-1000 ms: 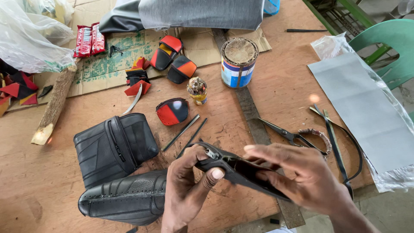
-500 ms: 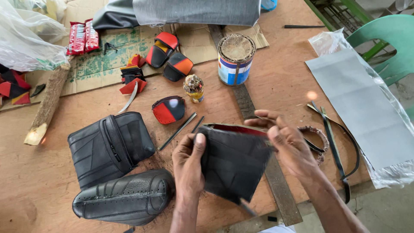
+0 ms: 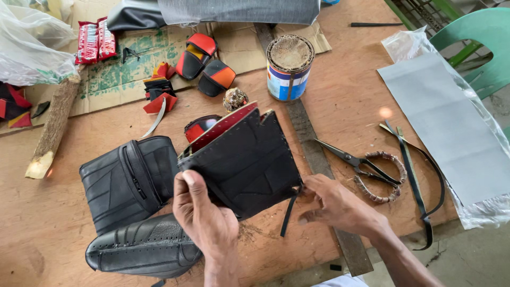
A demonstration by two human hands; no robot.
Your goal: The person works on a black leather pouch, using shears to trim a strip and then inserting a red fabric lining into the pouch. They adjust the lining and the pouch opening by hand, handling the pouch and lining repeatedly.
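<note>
Black leather panel [image 3: 247, 159] with a red lining is lifted above the table [image 3: 340, 101]; I see my left hand [image 3: 204, 220] clamping its lower left edge, thumb on top; my right hand [image 3: 340, 204] pinches its lower right corner, near the scissors [image 3: 361, 165].

A single head-worn camera looked steeply down, from close above, at the worn brown wooden table [image 3: 340, 106]. It faced away from the wearer, whose forearms entered from the bottom edge (the only view, so nothing was shared). The table's far side lay at the top, bare concrete floor [image 3: 467, 260] at lower right.
</note>
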